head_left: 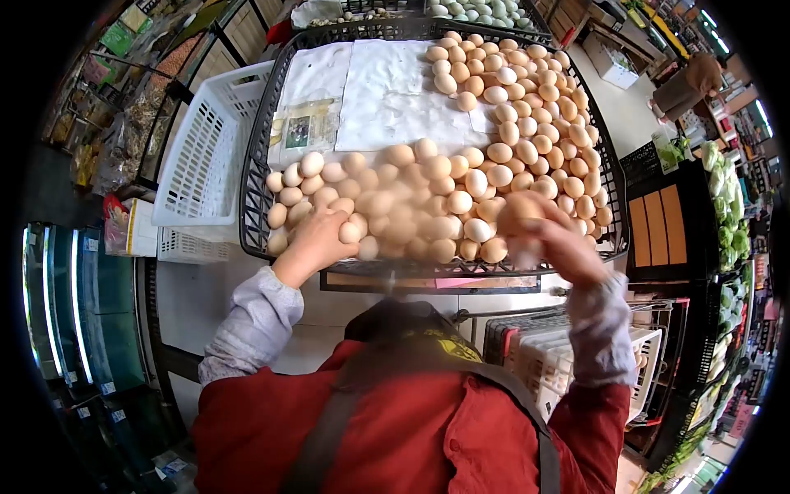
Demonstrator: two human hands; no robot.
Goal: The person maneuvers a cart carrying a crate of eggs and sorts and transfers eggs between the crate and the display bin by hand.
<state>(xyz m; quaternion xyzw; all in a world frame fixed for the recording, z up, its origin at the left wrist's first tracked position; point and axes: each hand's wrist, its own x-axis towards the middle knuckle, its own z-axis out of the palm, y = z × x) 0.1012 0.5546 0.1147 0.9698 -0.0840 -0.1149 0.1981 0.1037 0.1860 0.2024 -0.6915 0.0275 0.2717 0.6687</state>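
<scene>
Brown and cream eggs (527,152) fill the right side and the front of a black plastic crate (251,193). My left hand (315,240) reaches in at the front left, its fingers curled around a pale egg (350,233), with other eggs touching it. Over the front right eggs is my right hand (555,239), smeared by motion, its fingers bent around a blurred brown egg (518,207). A blurred patch covers the eggs at the front middle, so their outlines are unclear. White sheets (387,95) line the crate's bare back left part.
A white slotted basket (210,148) stands against the crate's left side. Behind the crate, trays hold pale greenish eggs (481,11). Below right is a cart with a white basket (543,370). Leafy vegetables (728,206) line a stand at right; a person (691,86) is farther back.
</scene>
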